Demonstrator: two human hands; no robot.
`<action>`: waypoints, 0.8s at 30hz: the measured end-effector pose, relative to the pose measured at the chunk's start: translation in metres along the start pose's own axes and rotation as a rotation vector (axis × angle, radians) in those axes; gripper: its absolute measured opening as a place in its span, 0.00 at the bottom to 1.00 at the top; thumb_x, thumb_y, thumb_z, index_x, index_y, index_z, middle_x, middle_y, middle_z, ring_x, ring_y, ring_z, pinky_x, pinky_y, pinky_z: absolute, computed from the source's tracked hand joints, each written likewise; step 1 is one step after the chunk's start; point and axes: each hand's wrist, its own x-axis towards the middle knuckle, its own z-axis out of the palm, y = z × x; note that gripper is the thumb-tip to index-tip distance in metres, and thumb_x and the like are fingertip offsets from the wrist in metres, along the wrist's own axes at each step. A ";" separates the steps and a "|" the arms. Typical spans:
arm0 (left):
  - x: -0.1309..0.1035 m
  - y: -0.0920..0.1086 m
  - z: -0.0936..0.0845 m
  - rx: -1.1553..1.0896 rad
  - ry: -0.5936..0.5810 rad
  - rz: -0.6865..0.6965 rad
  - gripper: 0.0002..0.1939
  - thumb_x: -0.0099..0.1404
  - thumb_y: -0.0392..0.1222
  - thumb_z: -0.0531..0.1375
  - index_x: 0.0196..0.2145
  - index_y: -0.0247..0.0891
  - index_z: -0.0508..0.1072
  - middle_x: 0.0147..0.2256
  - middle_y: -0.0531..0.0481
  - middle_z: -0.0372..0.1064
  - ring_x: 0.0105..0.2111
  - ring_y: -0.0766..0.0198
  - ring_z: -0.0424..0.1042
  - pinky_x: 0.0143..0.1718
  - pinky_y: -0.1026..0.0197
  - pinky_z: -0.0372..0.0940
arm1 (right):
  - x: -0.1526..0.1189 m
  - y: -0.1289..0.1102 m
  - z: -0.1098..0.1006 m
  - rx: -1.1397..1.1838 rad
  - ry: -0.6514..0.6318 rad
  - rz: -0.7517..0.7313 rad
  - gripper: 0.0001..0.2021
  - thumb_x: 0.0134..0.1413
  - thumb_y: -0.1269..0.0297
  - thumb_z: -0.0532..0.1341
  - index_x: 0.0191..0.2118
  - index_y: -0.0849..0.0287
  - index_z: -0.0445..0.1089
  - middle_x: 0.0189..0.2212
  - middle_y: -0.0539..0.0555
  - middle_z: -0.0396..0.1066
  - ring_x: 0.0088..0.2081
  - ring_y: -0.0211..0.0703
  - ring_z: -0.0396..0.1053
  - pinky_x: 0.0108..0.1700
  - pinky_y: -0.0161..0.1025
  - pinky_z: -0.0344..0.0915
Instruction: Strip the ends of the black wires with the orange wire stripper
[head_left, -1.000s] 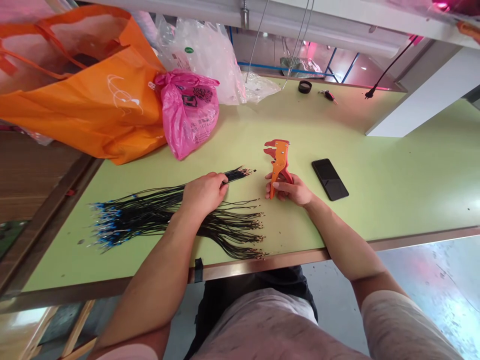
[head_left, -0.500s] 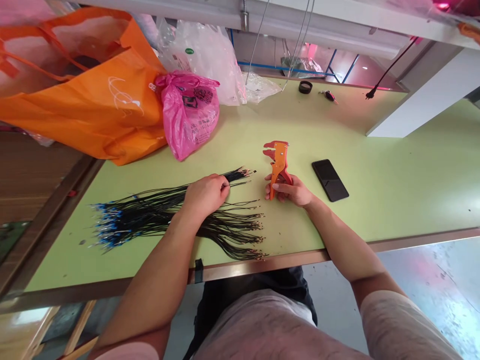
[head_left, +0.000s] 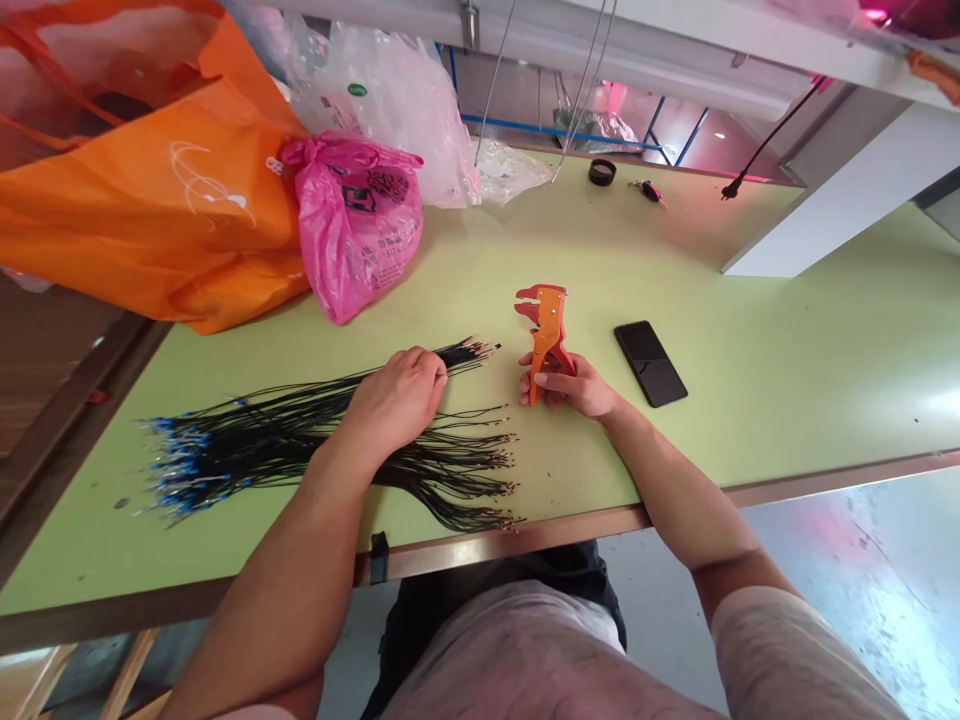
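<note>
Many thin black wires [head_left: 292,435] lie fanned out on the green tabletop, with blue connectors at their left ends and bare coppery tips at the right. My left hand [head_left: 405,392] is closed around the upper bundle of these wires, its fingertips curled under and partly hidden. To its right, my right hand [head_left: 562,385] grips the handles of an orange and red wire stripper [head_left: 551,318]. The tool stands upright from the fist, its jaws apart and pointing left, with no wire between them.
A black phone [head_left: 650,363] lies right of my right hand. An orange bag [head_left: 217,220], a pink plastic bag [head_left: 364,225] and clear bags [head_left: 390,100] fill the back left. A black ring [head_left: 602,172], keys [head_left: 651,192] and a white post [head_left: 810,200] are at the back.
The whole view has shifted slightly, so the bags and wires appear further left. My hands keep the same holds on the wires and the wire stripper.
</note>
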 end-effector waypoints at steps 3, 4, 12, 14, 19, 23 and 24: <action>-0.001 -0.001 -0.003 -0.040 -0.030 -0.041 0.15 0.73 0.40 0.48 0.46 0.38 0.73 0.42 0.38 0.78 0.44 0.47 0.77 0.43 0.50 0.69 | -0.001 -0.001 0.000 -0.020 -0.007 0.010 0.21 0.56 0.55 0.72 0.50 0.61 0.70 0.36 0.57 0.78 0.36 0.47 0.80 0.23 0.34 0.60; 0.000 -0.002 -0.003 -0.059 -0.039 -0.056 0.15 0.73 0.41 0.48 0.48 0.38 0.73 0.42 0.40 0.78 0.42 0.48 0.78 0.42 0.51 0.69 | -0.001 -0.001 0.000 -0.034 -0.012 0.007 0.21 0.57 0.55 0.71 0.50 0.61 0.70 0.36 0.57 0.78 0.36 0.47 0.79 0.23 0.34 0.60; 0.003 -0.008 0.006 -0.272 0.100 0.027 0.21 0.74 0.44 0.48 0.55 0.38 0.74 0.53 0.42 0.77 0.46 0.51 0.78 0.47 0.53 0.69 | -0.002 0.002 0.003 -0.150 -0.024 -0.032 0.20 0.60 0.56 0.70 0.52 0.61 0.70 0.36 0.58 0.79 0.35 0.46 0.78 0.24 0.35 0.60; 0.004 -0.008 0.007 -0.302 0.104 0.033 0.21 0.74 0.44 0.48 0.55 0.38 0.75 0.52 0.42 0.78 0.46 0.52 0.78 0.47 0.54 0.69 | -0.001 0.003 0.003 -0.156 -0.015 -0.031 0.21 0.59 0.56 0.71 0.52 0.61 0.70 0.36 0.58 0.79 0.35 0.46 0.78 0.24 0.35 0.60; 0.007 -0.006 0.010 -0.377 0.121 0.074 0.21 0.74 0.47 0.50 0.54 0.40 0.77 0.49 0.43 0.80 0.43 0.53 0.78 0.45 0.55 0.69 | 0.001 0.003 0.004 -0.153 0.026 -0.043 0.23 0.58 0.56 0.71 0.54 0.61 0.69 0.35 0.58 0.79 0.34 0.47 0.78 0.23 0.35 0.59; 0.009 -0.007 0.011 -0.472 0.171 0.090 0.20 0.74 0.49 0.51 0.50 0.40 0.79 0.47 0.44 0.80 0.41 0.54 0.77 0.43 0.55 0.68 | 0.000 0.003 0.008 -0.165 0.062 -0.045 0.25 0.58 0.56 0.72 0.56 0.58 0.65 0.35 0.56 0.79 0.33 0.46 0.78 0.22 0.34 0.58; 0.009 -0.008 0.012 -0.497 0.191 0.090 0.20 0.73 0.49 0.52 0.49 0.40 0.79 0.46 0.44 0.80 0.40 0.55 0.77 0.42 0.56 0.67 | 0.000 0.003 0.009 -0.174 0.060 -0.046 0.25 0.58 0.56 0.72 0.56 0.58 0.65 0.35 0.57 0.79 0.34 0.46 0.78 0.23 0.34 0.59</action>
